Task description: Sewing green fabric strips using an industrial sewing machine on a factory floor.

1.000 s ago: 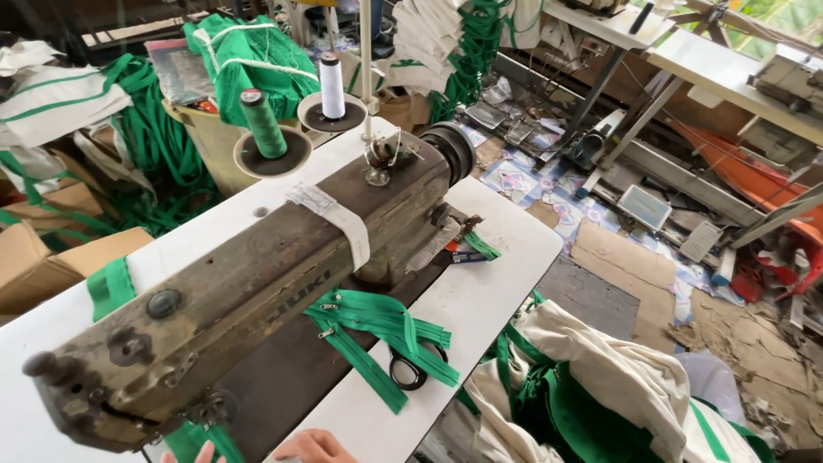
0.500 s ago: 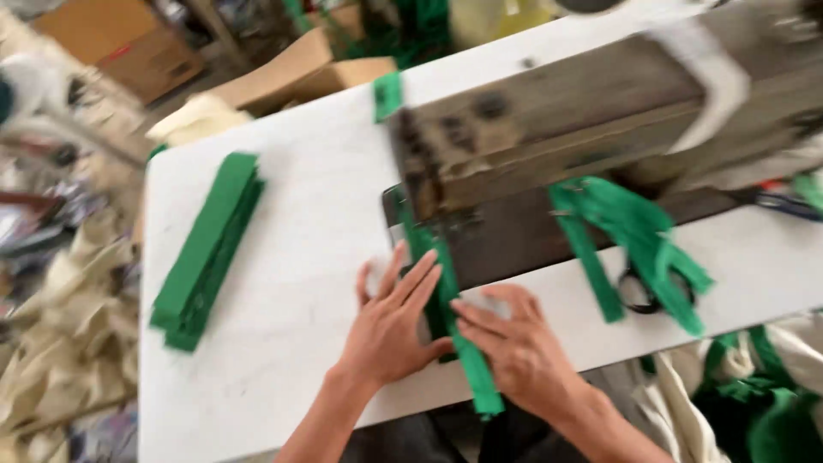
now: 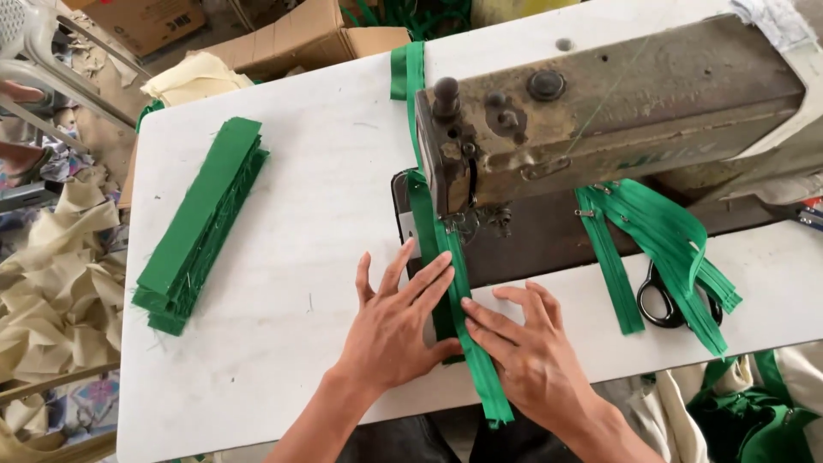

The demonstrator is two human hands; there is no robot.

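Observation:
A long green zipper strip (image 3: 433, 236) runs across the white table (image 3: 300, 223), under the needle of an old brown sewing machine (image 3: 600, 103), and hangs off the front edge. My left hand (image 3: 396, 326) lies flat on the table and the strip's left side, fingers spread. My right hand (image 3: 527, 351) presses flat on the strip's right edge, just in front of the machine's dark bed. Neither hand grips anything.
A stack of green fabric strips (image 3: 201, 227) lies on the table's left part. Loose green zippers (image 3: 660, 249) and black-handled scissors (image 3: 664, 300) rest to the right of the needle. Cardboard boxes (image 3: 300, 39) and cream cloth (image 3: 60, 274) lie on the floor to the left.
The view swung from the machine's far end with thread spools down to the needle end. Since half a second ago both hands stay pressed on the green strip, with little shift.

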